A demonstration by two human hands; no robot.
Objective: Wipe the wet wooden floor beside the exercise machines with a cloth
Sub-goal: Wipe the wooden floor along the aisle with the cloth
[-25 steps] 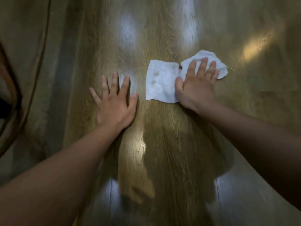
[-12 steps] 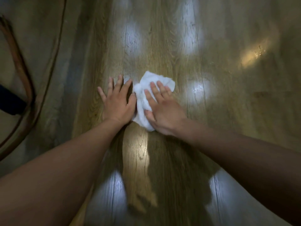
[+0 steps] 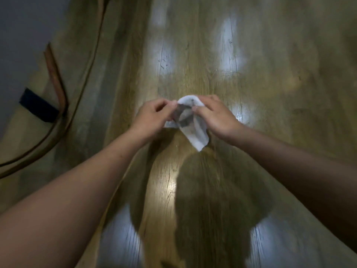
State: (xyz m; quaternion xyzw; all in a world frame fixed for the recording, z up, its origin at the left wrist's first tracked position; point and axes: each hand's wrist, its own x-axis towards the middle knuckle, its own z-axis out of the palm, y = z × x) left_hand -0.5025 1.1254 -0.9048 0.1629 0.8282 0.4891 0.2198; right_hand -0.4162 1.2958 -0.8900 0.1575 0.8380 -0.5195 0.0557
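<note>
Grip-wise, both are clamped on the cloth [image 3: 195,132]: the left hand [image 3: 152,116] and right hand [image 3: 214,115] are curled round its top edge, fingertips pinching. Off to the left, a brown bent tube [image 3: 56,80] and a thin cord [image 3: 92,55] can be seen along the wooden floor [image 3: 270,84], with a dark strap [image 3: 38,105] beside them, all well apart from the hands. A rounded shadow [image 3: 212,190] is cast on the boards just below. The cloth is held bunched between the two grips, dark smudges showing, with its lower tip hanging under the right wrist. Half a second back it was pressed flat on the floor under the right palm, with the left hand laid flat beside it.
</note>
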